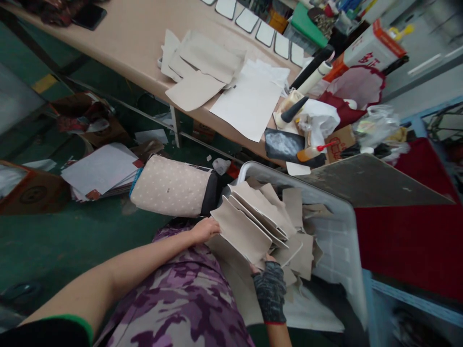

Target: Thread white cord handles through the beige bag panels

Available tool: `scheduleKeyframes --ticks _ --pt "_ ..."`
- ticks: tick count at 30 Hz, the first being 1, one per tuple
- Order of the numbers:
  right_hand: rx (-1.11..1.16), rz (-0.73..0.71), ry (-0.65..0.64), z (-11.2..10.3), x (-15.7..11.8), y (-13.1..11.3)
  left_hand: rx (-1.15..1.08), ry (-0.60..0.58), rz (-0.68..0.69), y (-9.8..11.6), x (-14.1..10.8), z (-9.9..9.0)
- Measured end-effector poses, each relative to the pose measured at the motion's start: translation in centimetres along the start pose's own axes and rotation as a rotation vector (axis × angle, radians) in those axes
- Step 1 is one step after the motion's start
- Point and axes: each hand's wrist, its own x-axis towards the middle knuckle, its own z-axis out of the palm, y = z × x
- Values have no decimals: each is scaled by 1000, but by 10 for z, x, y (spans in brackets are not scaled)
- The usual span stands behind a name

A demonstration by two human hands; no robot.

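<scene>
A bundle of beige sheet pieces [242, 226], leather-like or fabric, is held between my two hands above a white plastic bin. My bare left hand [205, 229] grips the bundle's left edge with curled fingers. At its lower right corner, my right hand [268, 284] in a grey fingerless glove pinches the sheets, with thumb and fingertips showing. More beige pieces [302, 255] lie loosely in the white bin [352, 270] beneath and to the right.
The tan worktable [133, 43] carries beige sheets [208, 58], white sheets [253, 96] and a bottle of orange liquid [310, 153]. A padded stool [170, 185] stands left of the bin. A grey board [376, 178] leans over the bin's far edge. Paper stacks [103, 168] and cartons sit on the floor.
</scene>
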Motion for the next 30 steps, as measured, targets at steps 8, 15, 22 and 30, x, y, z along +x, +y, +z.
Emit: scheduleKeyframes --ticks 8,15,22,30 --pt "242 85 -45 -3 -9 1 111 -64 103 28 11 10" --pt "389 238 29 -3 -11 -15 129 -112 160 76 35 30" --pt "411 295 58 -2 -13 -23 -62 -143 -2 93 40 25" --pt "487 295 52 -5 -10 -28 -149 -218 -78 99 48 11"
